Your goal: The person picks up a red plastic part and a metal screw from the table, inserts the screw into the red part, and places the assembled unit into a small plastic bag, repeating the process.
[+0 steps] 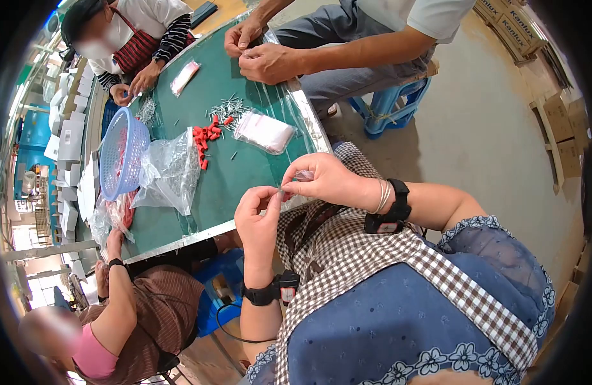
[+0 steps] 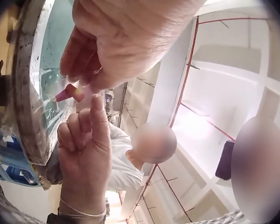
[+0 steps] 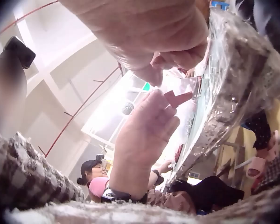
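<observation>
In front of the checked apron, my left hand [image 1: 257, 218] and right hand [image 1: 325, 181] meet fingertip to fingertip. Between them they pinch a small clear plastic bag [image 1: 304, 175], mostly covered by the fingers in the head view. A red, tapered plastic piece with a wider end [image 2: 71, 93] shows at the bag in the left wrist view, and a thin metallic bit [image 2: 54, 99] lies beside its narrow tip. Seen from the right wrist, the red piece [image 3: 178, 99] sits just past the left fingertips.
On the green table [image 1: 225, 186] lie red plastic pieces [image 1: 206, 138], a pile of screws [image 1: 228, 109], a stack of small bags [image 1: 265, 131] and a large clear bag [image 1: 171, 170]. A blue basket [image 1: 123, 154] stands at the left. Three other people sit around the table.
</observation>
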Available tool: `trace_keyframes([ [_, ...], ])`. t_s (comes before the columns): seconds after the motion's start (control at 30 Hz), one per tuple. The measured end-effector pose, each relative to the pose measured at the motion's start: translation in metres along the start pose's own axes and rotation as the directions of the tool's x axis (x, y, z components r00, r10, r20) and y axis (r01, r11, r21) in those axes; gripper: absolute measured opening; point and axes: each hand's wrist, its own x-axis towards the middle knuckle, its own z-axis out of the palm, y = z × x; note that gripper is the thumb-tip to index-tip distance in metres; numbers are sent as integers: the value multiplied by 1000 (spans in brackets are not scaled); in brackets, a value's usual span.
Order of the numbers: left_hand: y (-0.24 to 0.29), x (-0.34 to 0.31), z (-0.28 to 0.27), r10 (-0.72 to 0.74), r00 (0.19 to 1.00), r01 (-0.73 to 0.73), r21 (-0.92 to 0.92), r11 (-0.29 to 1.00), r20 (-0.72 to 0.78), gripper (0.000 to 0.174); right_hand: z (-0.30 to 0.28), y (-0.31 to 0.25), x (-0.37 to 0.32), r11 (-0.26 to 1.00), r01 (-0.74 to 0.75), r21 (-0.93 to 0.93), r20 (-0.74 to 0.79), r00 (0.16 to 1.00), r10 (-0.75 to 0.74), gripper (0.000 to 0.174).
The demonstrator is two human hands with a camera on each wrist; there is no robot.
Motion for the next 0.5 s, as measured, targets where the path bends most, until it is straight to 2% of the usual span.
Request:
trace_keyframes([
  [0.1, 3, 0, 0, 51, 999, -51, 40, 998, 5, 3, 0, -3, 0, 999, 17, -30, 8, 1000, -16, 15],
  [0.17, 9, 0, -2, 92, 996, -94, 135, 986, 21, 3, -2, -11, 0, 974, 88, -209, 29, 996, -84, 15],
  [0.27, -1, -1, -9, 54, 998, -56, 53, 997, 38, 3, -1, -17, -1, 962, 114, -247, 11, 993, -115, 14],
  [0.4, -7, -5, -16, 39, 999, -40, 82, 996, 18, 2, -6, -13, -1, 955, 129, -266, 25, 992, -127, 14],
  [0.5, -7, -6, -17, 5, 1000, -5, 66, 998, 1, 2, -5, -6, 0, 974, 109, -201, 7, 994, -109, 15],
])
